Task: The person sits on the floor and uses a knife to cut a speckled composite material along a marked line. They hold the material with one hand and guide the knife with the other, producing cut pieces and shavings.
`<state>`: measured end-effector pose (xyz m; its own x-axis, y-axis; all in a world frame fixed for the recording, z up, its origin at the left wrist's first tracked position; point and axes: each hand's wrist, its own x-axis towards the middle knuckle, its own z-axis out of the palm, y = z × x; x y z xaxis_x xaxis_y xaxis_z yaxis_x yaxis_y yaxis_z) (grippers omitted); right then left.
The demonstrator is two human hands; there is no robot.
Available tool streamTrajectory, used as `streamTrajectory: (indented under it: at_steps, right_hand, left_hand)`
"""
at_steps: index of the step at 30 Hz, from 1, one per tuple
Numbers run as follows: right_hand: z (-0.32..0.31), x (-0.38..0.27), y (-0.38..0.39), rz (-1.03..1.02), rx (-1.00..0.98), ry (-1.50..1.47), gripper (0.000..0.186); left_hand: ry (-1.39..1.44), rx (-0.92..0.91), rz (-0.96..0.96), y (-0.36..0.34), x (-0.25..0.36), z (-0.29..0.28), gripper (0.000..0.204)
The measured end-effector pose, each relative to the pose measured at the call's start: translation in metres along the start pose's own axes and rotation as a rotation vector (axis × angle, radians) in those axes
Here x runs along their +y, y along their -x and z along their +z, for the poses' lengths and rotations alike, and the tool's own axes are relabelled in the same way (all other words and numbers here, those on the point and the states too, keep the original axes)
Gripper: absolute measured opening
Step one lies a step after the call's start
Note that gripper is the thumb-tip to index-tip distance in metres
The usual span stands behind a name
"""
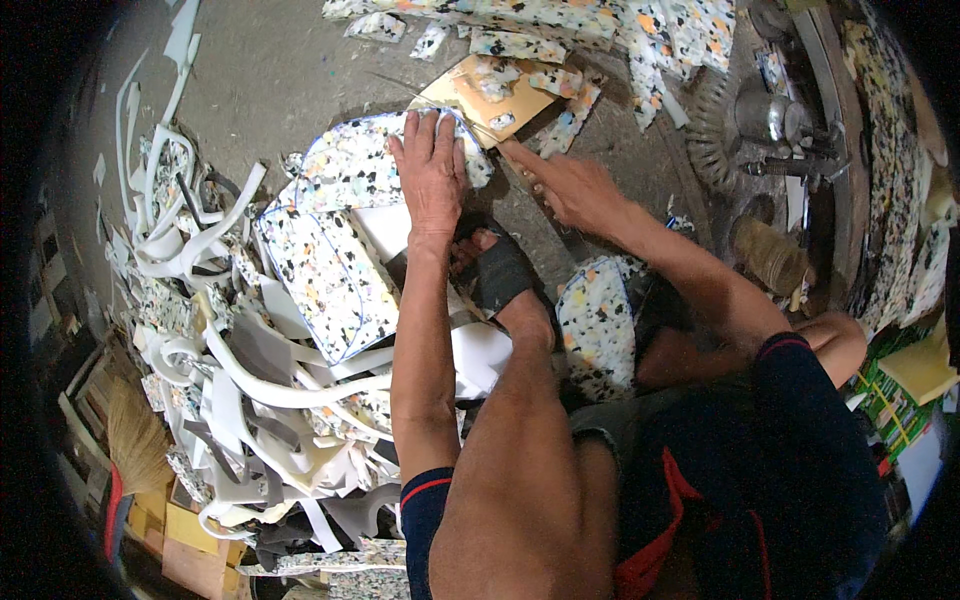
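My left hand (432, 170) lies flat, fingers stretched out, pressing on a speckled foam piece (345, 160) with a curved blue line drawn along its edge. Just right of it, my right hand (565, 190) is closed round the handle end of what looks like a long thin knife (478, 125). Its narrow blade points up and left, along the foam's far right edge and over a tan board (460, 88). The handle is mostly hidden by my fingers. Nearer me lies another speckled foam block (330, 275), also marked in blue. A cut foam piece (597, 325) rests by my leg.
White and grey foam offcuts (270, 390) are heaped on the left. Speckled strips (560, 20) lie at the far side. On the right are a coiled spring-like hose (710, 130) and a metal canister (765, 115). My sandalled foot (500, 270) stands between my hands.
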<state>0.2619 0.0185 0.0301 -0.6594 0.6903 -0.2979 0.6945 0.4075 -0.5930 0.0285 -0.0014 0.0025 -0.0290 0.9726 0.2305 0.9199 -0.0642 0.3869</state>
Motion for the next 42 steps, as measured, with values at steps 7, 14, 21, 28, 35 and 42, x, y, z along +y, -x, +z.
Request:
streamTrajectory:
  at_steps: [7,14,21,28,35,42]
  right_hand:
    - [0.007,0.028,0.103,0.248,-0.2,-0.02,0.077]
    - [-0.008,0.046,0.091,0.054,0.168,-0.1,0.077]
    - [-0.032,0.042,0.087,-0.069,0.056,-0.006,0.077]
    - [-0.028,0.038,0.085,-0.067,-0.043,0.057,0.084]
    - [-0.029,0.039,0.088,-0.085,-0.097,0.123,0.081]
    - [-0.03,0.03,0.085,-0.015,-0.198,0.139,0.082]
  left_hand:
    - [0.123,0.048,-0.057,0.002,-0.003,-0.006,0.042]
    - [-0.076,-0.072,-0.21,-0.012,-0.021,-0.023,0.055]
    - [0.097,0.057,-0.038,0.022,-0.015,-0.033,0.048]
    - [0.06,0.021,-0.03,0.028,0.005,-0.021,0.04]
    - [0.043,-0.039,-0.034,0.027,0.004,-0.021,0.043]
    - [-0.002,-0.074,-0.033,0.026,0.005,-0.023,0.045]
